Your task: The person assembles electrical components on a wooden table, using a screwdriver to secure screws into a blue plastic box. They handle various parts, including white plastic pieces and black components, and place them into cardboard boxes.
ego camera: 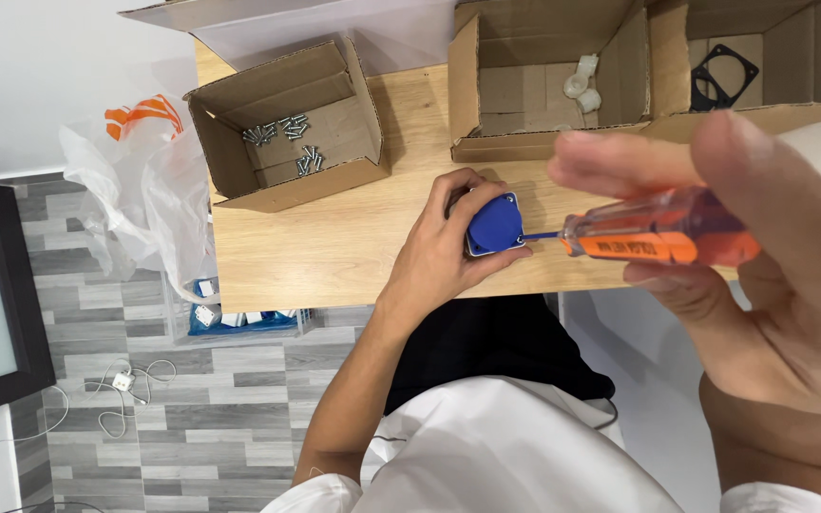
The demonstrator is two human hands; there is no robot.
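Observation:
My left hand (448, 242) grips a small blue square part (493, 224) with a dark body behind it, resting on the wooden table (334, 242). An orange-handled screwdriver (662, 236) is held in my right hand (762, 275), close to the camera and blurred. The screwdriver's blue shaft meets the right face of the blue part.
An open cardboard box of several silver screws (282, 142) stands at the left. Another box (544, 81) holds white plastic pieces (582, 85); a third (762, 66) holds a black square gasket (722, 74). A white plastic bag (144, 190) hangs off the table's left edge.

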